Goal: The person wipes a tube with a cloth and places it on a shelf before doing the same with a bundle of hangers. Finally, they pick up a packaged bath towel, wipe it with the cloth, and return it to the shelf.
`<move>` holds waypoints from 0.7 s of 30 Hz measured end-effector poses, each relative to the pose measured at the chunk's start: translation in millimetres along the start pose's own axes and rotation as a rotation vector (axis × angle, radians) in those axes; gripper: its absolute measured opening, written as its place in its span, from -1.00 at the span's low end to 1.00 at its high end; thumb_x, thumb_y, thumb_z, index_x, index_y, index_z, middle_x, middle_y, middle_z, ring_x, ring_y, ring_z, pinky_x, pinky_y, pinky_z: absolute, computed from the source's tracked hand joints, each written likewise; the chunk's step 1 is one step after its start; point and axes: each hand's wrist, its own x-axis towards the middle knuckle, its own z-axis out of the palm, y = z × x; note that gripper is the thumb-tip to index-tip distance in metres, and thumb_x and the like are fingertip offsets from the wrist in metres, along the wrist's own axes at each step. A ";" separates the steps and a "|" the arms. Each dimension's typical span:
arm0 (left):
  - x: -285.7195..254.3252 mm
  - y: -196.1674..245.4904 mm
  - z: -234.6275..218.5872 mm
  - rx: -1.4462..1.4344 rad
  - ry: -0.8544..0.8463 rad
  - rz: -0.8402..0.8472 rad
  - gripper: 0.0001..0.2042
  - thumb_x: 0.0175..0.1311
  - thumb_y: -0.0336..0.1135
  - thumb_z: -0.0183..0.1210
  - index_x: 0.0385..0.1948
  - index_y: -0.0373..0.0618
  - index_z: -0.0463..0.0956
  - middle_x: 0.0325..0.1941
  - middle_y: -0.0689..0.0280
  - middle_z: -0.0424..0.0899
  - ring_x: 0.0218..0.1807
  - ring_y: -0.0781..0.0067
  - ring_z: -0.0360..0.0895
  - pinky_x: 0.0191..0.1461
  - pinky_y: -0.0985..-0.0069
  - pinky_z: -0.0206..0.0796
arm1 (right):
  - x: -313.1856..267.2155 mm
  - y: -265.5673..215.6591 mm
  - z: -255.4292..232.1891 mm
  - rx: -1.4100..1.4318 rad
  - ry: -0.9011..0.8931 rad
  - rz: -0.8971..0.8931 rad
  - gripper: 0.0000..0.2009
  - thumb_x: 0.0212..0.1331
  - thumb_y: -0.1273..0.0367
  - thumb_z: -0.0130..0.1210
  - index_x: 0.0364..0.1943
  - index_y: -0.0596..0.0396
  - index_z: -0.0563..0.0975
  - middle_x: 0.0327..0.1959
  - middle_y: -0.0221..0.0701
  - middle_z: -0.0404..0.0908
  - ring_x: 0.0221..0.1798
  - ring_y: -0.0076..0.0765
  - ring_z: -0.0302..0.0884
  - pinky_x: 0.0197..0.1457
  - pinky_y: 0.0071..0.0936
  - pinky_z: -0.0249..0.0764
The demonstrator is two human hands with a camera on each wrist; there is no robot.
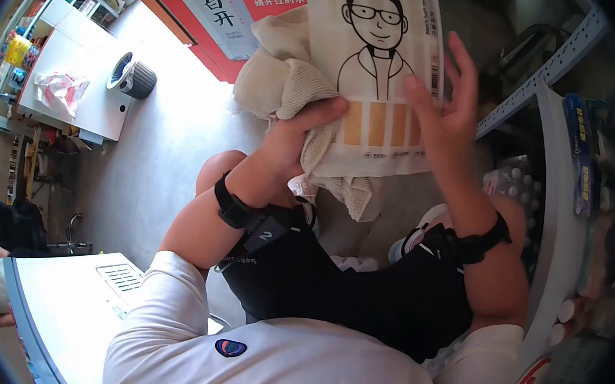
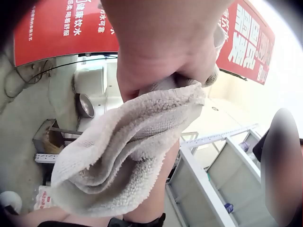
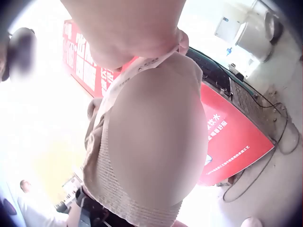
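A: Material of the main article?
B: A cream towel. The outer face is finely ribbed; in the left wrist view the layers show a fuzzy, looped pile with ragged edges, folded one over another in deep curves.

A: Its position?
B: Beyond the person's knees, bunched in rounded folds on the left, with a loose end hanging below the packet.

A: Describe that packet.
B: Flat, pale and roughly rectangular, lying against the front of the towel. It carries a black line drawing of a figure in glasses and an open-collared coat, a row of tan blocks beneath, small print along the near edge and a barcode on the right side. In the right wrist view, a blurred patch hides most of the article.

A: Hands?
B: The left hand grips the towel, thumb laid at the packet's left edge. The right hand has its fingers spread and extended, thumb over the packet's face.

A: Surroundings?
B: Far left, a glossy red carton with white lettering and a dark, ribbed round bin. Right, a metal shelf. Underneath, smooth grey floor.
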 end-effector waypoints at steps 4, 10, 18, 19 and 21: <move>1.1 4.3 0.8 0.115 0.046 0.194 -0.65 0.05 -0.43 0.29 -0.11 -0.19 0.43 -0.12 0.22 0.55 -0.09 0.36 0.54 -0.01 0.41 0.44 | 11.5 2.1 -19.6 0.391 -0.265 0.645 -0.55 0.17 0.30 0.14 0.12 0.15 0.34 0.03 -0.31 0.46 0.03 -0.47 0.43 0.09 -0.50 0.36; 16.5 7.2 -0.8 0.442 0.314 0.338 -0.57 0.05 -0.24 0.33 -0.07 -0.19 0.41 -0.08 0.26 0.52 -0.07 0.41 0.50 0.02 0.46 0.38 | 0.6 -2.2 -19.6 0.345 -0.247 0.477 -0.63 0.17 0.33 0.14 0.02 0.18 0.40 -0.10 -0.36 0.55 -0.10 -0.54 0.50 -0.06 -0.59 0.43; 34.6 -22.3 7.1 0.943 -0.025 0.377 -0.50 0.04 -0.19 0.35 -0.01 -0.19 0.40 -0.05 0.28 0.53 -0.03 0.42 0.48 0.08 0.50 0.31 | 26.4 22.9 -36.1 0.387 0.142 0.502 -0.66 0.21 0.42 0.07 0.05 0.18 0.36 -0.08 -0.35 0.55 -0.07 -0.49 0.51 -0.05 -0.50 0.46; 35.5 -25.7 9.6 0.801 0.021 0.332 -0.49 0.04 -0.18 0.35 0.00 -0.19 0.40 -0.05 0.28 0.53 -0.02 0.42 0.47 0.08 0.50 0.31 | 33.4 21.1 -39.1 0.405 0.175 0.497 -0.67 0.21 0.42 0.07 0.05 0.18 0.36 -0.08 -0.35 0.55 -0.06 -0.48 0.51 -0.05 -0.49 0.47; 39.2 -30.2 20.5 0.514 0.095 0.222 -0.46 0.03 -0.18 0.36 0.02 -0.20 0.38 -0.04 0.27 0.52 -0.01 0.41 0.46 0.10 0.50 0.29 | 43.3 19.9 -41.4 0.415 0.173 0.494 -0.68 0.21 0.41 0.07 0.04 0.16 0.36 -0.10 -0.36 0.55 -0.07 -0.46 0.52 -0.03 -0.46 0.49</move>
